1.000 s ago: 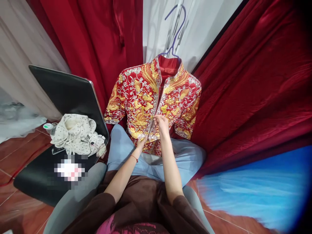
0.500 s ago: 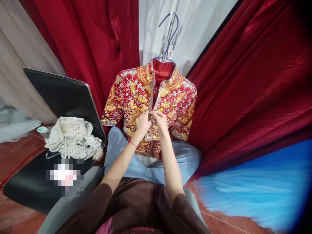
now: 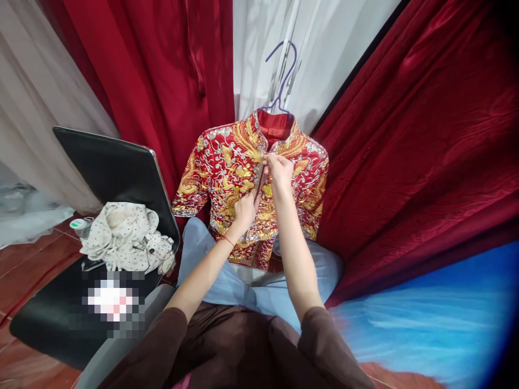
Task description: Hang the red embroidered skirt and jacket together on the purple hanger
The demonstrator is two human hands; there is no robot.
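Note:
A red jacket (image 3: 227,162), embroidered in gold and silver with a stand collar, is on a purple hanger (image 3: 292,67) and faces me. My right hand (image 3: 280,172) pinches its front opening at chest height, just below the collar. Whatever small part lies between those fingertips, perhaps a zipper pull, is too small to make out. Lower down, my left hand (image 3: 246,209) grips the front edge, fingers closed on the cloth. Between the two hands a narrow dark red line runs along the opening. The jacket's lower hem hangs between my knees.
To the left is a black chair (image 3: 109,167) with a dotted white cloth (image 3: 121,232) on its seat and a green-capped container (image 3: 79,224) beside it. Red curtains (image 3: 413,151) hang on both sides. Blue tulle (image 3: 425,319) spreads at lower right.
My right hand has moved up the jacket front from the waist toward the collar, and the gap below the collar has shortened. The left hand stays low, now apart from the right.

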